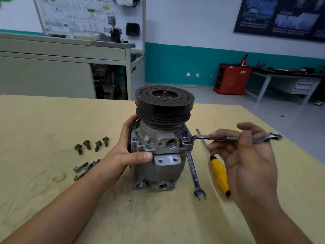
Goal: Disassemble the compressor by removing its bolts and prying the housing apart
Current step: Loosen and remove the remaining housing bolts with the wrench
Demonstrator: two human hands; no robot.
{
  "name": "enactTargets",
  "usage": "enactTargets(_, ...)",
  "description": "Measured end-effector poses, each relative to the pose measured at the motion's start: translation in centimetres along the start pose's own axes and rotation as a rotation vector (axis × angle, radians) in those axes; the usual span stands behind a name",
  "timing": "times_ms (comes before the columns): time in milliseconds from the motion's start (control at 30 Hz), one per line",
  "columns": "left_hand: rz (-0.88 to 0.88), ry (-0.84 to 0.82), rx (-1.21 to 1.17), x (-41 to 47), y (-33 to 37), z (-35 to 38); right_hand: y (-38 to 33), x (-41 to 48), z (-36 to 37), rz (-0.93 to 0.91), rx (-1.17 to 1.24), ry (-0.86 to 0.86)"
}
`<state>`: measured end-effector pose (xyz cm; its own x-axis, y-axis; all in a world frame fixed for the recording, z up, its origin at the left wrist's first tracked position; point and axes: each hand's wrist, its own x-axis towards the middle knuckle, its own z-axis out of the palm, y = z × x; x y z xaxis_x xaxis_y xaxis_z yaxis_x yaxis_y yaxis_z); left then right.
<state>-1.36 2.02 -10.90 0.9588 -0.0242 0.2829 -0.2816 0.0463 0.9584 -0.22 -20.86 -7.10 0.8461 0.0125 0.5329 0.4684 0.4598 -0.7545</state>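
The grey metal compressor (158, 166) stands upright on the table (52, 199), its black pulley (164, 104) on top. My left hand (130, 150) grips the housing's left side, thumb across the front seam. My right hand (246, 155) pinches a combination wrench (226, 138) held level; its ring end sits on a bolt at the housing's upper right corner. Several removed bolts stand upright (92, 144) left of the compressor, and more lie flat (84, 169) nearer to me.
A second wrench (194, 175) lies on the table right of the compressor, beside a yellow-handled screwdriver (219, 173). A grey cabinet (61, 67) stands behind the table. A red cabinet (232, 78) and a bench are at the far right.
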Motion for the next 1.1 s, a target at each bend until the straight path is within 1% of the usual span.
enactTargets(100, 0.001, -0.002, -0.003, 0.0, 0.0, -0.1, 0.7, 2.1, -0.2, 0.222, 0.045, 0.081)
enactTargets(267, 0.011, 0.007, -0.018, 0.0, 0.0, 0.0, 2.1, 5.2, 1.5, 0.403, -0.051, 0.154)
enactTargets(367, 0.006, 0.011, -0.01, 0.0, 0.1, 0.0, 2.6, 6.7, 2.3, 0.498, -0.169, 0.132)
enactTargets(433, 0.003, 0.011, -0.01, 0.0, 0.0, -0.1, 2.6, 6.9, 2.2, 0.581, -0.129, 0.108)
enactTargets(500, -0.002, 0.008, -0.007, 0.0, 0.0, -0.1, 2.3, 6.7, 2.1, 0.623, -0.015, 0.13)
enactTargets(533, -0.003, 0.006, -0.004, 0.0, 0.0, -0.1, 2.0, 6.6, 2.0, 0.599, 0.038, 0.157)
enactTargets(567, -0.003, 0.004, 0.0, 0.1, 0.0, -0.1, 1.6, 6.4, 1.9, 0.536, 0.077, 0.189)
enactTargets(633, -0.003, 0.0, 0.002, 0.1, 0.0, -0.2, 0.5, 5.5, 1.6, 0.34, 0.098, 0.244)
enactTargets(700, -0.001, -0.002, 0.007, 0.1, 0.0, -0.2, -0.7, 4.0, 1.7, 0.133, 0.037, 0.244)
enactTargets(833, -0.003, 0.0, 0.012, 0.1, -0.1, -0.1, -1.2, 0.6, 2.4, -0.178, -0.146, 0.135)
enactTargets(967, -0.006, -0.001, 0.014, 0.0, 0.1, 0.0, 0.0, -1.7, 2.2, -0.435, -0.339, -0.065)
enactTargets(1033, -0.006, 0.004, 0.016, 0.0, 0.0, -0.1, 0.5, -2.5, 2.0, -0.517, -0.402, -0.141)
enactTargets(1100, -0.005, 0.01, 0.02, 0.0, 0.0, -0.1, 1.0, -3.3, 2.2, -0.545, -0.408, -0.169)
